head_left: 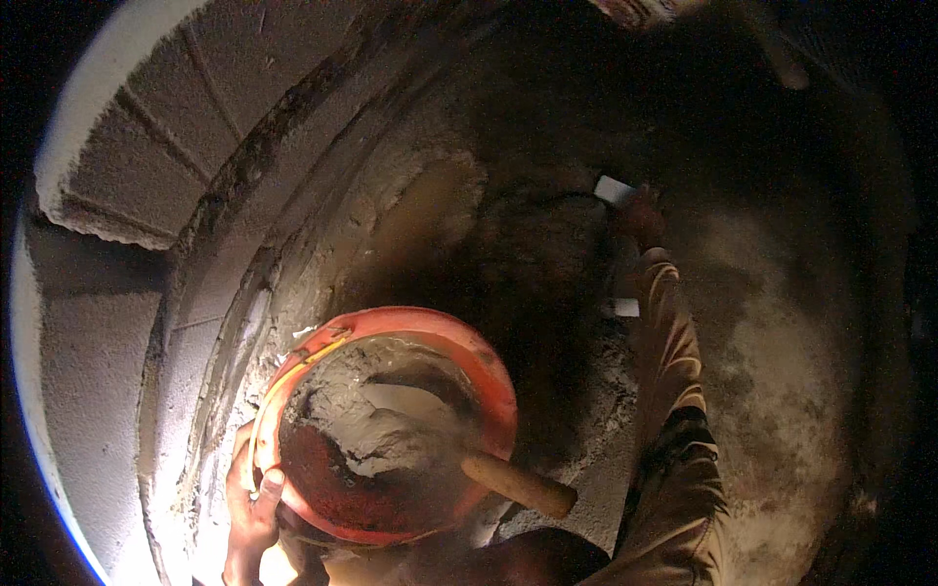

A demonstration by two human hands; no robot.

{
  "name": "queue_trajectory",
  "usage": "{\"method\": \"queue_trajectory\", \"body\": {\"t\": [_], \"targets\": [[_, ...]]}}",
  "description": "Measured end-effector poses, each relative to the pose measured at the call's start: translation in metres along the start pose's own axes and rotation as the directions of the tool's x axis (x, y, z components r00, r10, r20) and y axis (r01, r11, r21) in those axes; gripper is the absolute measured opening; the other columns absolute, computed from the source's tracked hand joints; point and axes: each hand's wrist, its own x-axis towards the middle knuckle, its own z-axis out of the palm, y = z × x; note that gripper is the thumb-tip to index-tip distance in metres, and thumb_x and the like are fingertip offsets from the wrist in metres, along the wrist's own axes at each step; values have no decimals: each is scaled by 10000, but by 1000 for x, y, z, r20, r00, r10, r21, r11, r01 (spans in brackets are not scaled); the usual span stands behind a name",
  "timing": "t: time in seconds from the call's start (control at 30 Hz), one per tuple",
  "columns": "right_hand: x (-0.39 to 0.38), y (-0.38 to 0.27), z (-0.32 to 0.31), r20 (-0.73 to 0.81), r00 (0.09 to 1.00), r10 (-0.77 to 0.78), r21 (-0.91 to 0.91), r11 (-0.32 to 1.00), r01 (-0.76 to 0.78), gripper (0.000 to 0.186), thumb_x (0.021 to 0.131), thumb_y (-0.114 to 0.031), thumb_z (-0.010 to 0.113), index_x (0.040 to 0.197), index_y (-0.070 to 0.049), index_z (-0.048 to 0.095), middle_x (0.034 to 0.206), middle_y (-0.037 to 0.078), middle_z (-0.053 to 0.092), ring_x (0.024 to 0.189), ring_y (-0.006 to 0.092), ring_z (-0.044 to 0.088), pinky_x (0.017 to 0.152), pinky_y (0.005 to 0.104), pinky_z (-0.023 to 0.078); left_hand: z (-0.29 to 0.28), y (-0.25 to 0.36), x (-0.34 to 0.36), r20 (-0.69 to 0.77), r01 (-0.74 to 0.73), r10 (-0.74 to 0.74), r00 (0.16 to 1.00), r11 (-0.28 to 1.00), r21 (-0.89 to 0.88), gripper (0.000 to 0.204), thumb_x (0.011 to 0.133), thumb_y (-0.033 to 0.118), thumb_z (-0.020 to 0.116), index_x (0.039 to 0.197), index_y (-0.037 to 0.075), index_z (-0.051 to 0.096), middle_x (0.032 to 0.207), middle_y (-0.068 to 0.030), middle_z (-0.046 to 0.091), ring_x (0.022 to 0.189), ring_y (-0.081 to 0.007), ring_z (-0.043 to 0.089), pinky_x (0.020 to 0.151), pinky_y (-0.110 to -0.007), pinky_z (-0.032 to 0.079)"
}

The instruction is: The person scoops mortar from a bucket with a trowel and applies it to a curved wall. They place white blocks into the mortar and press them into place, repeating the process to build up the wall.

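Left hand had the red basin pinched by its rim, couldn't tell the grip of the right hand tho.

Left hand curled, sleeved right arm stretched forward

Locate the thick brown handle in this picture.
In the head view, the brown handle juts out over the lower right rim of the red bucket, across from the left hand.

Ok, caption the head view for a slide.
Left hand gripping a red bucket of grey mix, wooden handle over its rim; right hand outstretched.
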Motion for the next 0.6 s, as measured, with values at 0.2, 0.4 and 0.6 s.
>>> {"method": "queue_trajectory", "body": {"t": [0.2,0.4,0.6], "targets": [[-6,-15,-1,73,971,227,363,901,-237,815,925,-398,713,1556,-83,303,1360,187,572,1071,314,603,864,504,515,11,20,2,-89,9,-2,996,997,82,494,1007,337,548,1338,-30,547,1219,-151,556,1125,-272,542,1006,-398,407],[3,30,-5,-103,968,230,575,807,-131,783,907,-440,735,1490,-40,399,1184,170,664,951,307,658,807,511,531,15,29,4,-112,101,-85,990,983,151,415,1018,285,550,1312,-9,558,1208,-136,560,1089,-251,553,986,-383,427],[-32,1,-94,-287,757,587,876,480,-40,732,868,-442,807,1371,-5,505,1189,169,644,1038,325,629,936,457,493,10,22,2,-54,29,-23,998,994,109,372,1021,256,575,1304,16,556,1226,-129,574,1101,-250,573,962,-393,459]]}}
